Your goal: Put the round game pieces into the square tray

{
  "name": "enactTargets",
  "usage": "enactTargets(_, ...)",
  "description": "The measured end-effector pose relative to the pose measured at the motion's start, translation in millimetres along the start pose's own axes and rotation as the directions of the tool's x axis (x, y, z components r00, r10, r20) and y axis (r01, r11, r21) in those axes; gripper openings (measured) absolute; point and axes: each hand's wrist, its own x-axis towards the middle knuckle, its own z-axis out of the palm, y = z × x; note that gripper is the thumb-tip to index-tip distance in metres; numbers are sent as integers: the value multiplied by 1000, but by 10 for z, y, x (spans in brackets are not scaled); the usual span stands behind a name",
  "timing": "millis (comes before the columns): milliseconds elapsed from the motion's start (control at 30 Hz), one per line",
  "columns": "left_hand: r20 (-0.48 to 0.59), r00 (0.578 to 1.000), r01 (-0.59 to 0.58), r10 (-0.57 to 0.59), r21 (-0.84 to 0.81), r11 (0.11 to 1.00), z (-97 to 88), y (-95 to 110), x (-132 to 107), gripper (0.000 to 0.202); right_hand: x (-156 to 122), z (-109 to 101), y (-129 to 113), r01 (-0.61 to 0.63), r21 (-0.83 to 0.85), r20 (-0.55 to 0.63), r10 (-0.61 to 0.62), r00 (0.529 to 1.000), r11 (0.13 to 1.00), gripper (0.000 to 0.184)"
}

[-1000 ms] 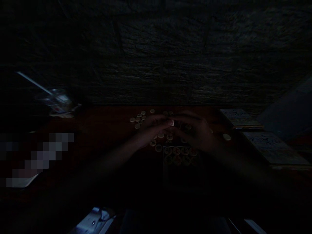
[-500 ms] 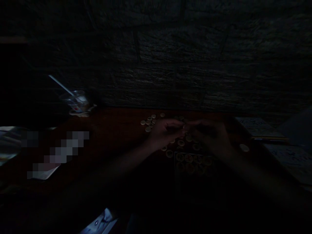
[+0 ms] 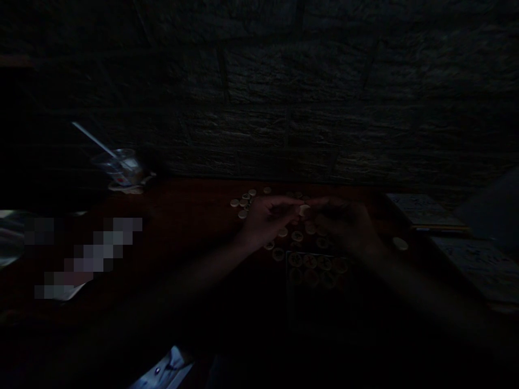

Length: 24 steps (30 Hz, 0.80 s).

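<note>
The light is very dim. My left hand (image 3: 267, 219) is closed, with its thumb and fingertips pinching a pale round xiangqi piece (image 3: 305, 210). From the other side my right hand (image 3: 352, 221) meets the same piece with its fingertips; its shaded fingers partly hide the grip. Below and around the hands lie several loose pieces, one of them a marked disc (image 3: 297, 236). Nearer to me is a dark shallow tray or box (image 3: 287, 292), with pieces lined up in two rows along its far side, some with red marks, others dark.
A clear cup with a straw (image 3: 121, 167) stands at the back left. Flat printed boxes or booklets (image 3: 425, 210) lie on the right, beside a lone pale disc (image 3: 400, 243). A blurred-out phone-like object (image 3: 73, 292) is at left. A stone wall (image 3: 259, 124) rises behind the table.
The piece between my fingertips shows more plainly now, its pale face turned toward me. Both hands stay nearly in place; the whole view has shifted slightly.
</note>
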Motion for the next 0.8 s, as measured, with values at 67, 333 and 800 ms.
enactTargets(67,40,999,-18,17,8,1000,17,-7,-10,20,11,-5,15,-6,-24,-20,6,1000,1000,34)
enactTargets(333,73,994,-88,86,30,996,34,-29,-26,28,19,15,-20,-80,-16,13,80,997,997,35)
enactTargets(800,130,984,-139,124,114,984,36,-2,-53,28,14,3,12,-36,-96,28,39,999,995,35)
